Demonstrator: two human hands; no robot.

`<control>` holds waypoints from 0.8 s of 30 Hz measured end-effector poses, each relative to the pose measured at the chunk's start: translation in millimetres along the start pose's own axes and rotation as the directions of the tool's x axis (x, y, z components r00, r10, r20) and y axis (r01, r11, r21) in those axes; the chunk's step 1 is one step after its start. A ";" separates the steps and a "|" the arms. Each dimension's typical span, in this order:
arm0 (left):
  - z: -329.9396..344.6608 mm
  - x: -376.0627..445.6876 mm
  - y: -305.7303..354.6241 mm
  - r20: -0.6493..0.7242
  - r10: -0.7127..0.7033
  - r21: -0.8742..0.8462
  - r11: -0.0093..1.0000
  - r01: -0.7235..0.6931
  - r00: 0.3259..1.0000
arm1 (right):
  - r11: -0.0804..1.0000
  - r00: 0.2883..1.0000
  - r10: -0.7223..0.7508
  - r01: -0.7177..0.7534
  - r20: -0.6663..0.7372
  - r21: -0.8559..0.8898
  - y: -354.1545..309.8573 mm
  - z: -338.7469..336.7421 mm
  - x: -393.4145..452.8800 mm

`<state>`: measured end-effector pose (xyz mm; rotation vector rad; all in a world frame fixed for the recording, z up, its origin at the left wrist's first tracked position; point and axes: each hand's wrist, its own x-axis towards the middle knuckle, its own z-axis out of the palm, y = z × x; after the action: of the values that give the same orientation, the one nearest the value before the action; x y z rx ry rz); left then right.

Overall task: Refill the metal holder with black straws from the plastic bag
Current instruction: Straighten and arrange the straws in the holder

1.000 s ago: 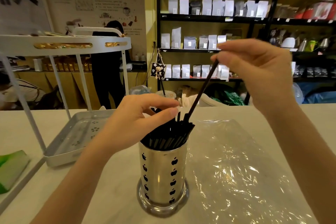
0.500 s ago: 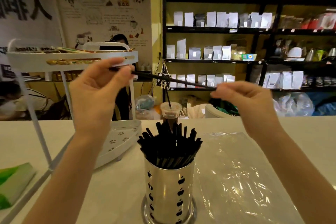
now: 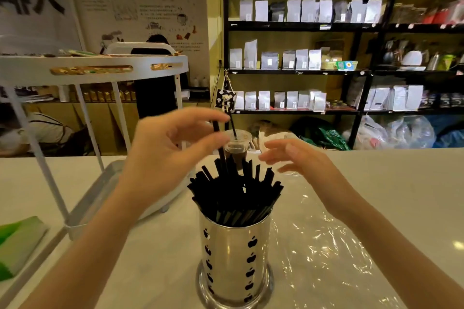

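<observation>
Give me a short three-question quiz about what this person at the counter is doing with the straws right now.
1. True or false: the right hand grips a straw.
2. Which hand pinches the single black straw above the metal holder? A) left hand B) right hand C) both
3. Fill in: the clear plastic bag lies flat on the counter to the ____ of the holder.

Key: 1 false, its fingers are spread and hold nothing; 2 A; 3 right.
</observation>
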<state>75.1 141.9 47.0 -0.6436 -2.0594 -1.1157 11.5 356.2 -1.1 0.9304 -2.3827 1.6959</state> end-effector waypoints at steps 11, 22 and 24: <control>2.2 -35.6 -30.8 0.249 -0.081 -0.145 0.982 0.120 0.965 | 0.999 0.917 0.038 -0.050 0.398 0.018 18.3 12.6 -16.7; 3.8 -48.3 -49.1 0.524 -0.383 -0.022 0.887 0.462 0.761 | 1.000 0.908 0.024 -0.018 0.419 -0.020 5.6 22.8 4.3; 7.5 -45.7 -45.2 0.511 -0.404 0.014 0.887 0.462 0.759 | 1.000 0.914 0.007 0.000 0.406 -0.018 0.6 25.2 5.2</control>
<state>70.1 121.2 -14.1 -0.5623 -2.7119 -1.4518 14.0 331.9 -9.3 1.3985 -2.6364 1.6077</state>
